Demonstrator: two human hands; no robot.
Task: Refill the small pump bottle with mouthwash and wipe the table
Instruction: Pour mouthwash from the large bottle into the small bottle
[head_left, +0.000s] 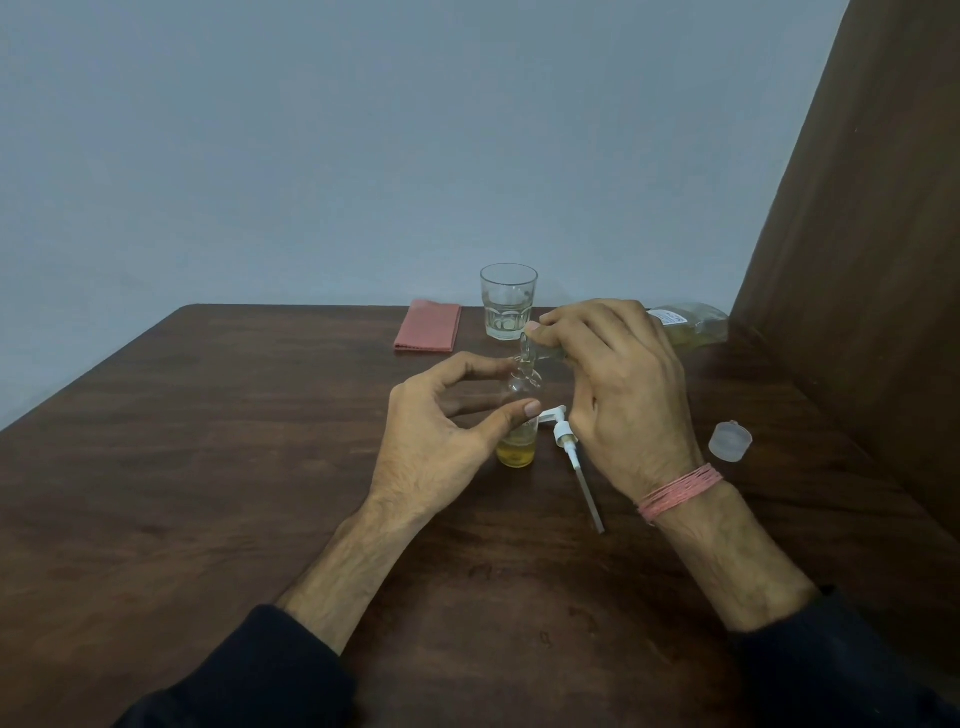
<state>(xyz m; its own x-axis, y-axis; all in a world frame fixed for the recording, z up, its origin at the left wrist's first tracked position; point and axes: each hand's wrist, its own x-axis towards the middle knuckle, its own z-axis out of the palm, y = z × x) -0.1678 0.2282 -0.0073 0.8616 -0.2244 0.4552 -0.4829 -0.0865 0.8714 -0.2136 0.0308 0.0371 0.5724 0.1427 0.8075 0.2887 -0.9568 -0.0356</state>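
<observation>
Centre of the frame: a small clear pump bottle stands upright on the dark brown wooden table, its lower part holding yellow liquid. The left hand curls round it from the left, thumb tip pressed on the bottle's near side and fingers behind it, so the grip is closed on the bottle. Above and to the right, the right hand grasps a large clear mouthwash bottle tipped almost level, its neck directed down at the small bottle's open mouth; the body, with a white label and pale yellow liquid, extends toward the right of the frame. Whether the two openings touch cannot be told. A pink thread band wraps the right wrist. Just right of the small bottle, a white pump head with long dip tube lies flat on the table. Right of centre lies a translucent plastic cap. Upper centre: a clear faceted drinking glass holding a little liquid, with a folded pink cloth to its left
</observation>
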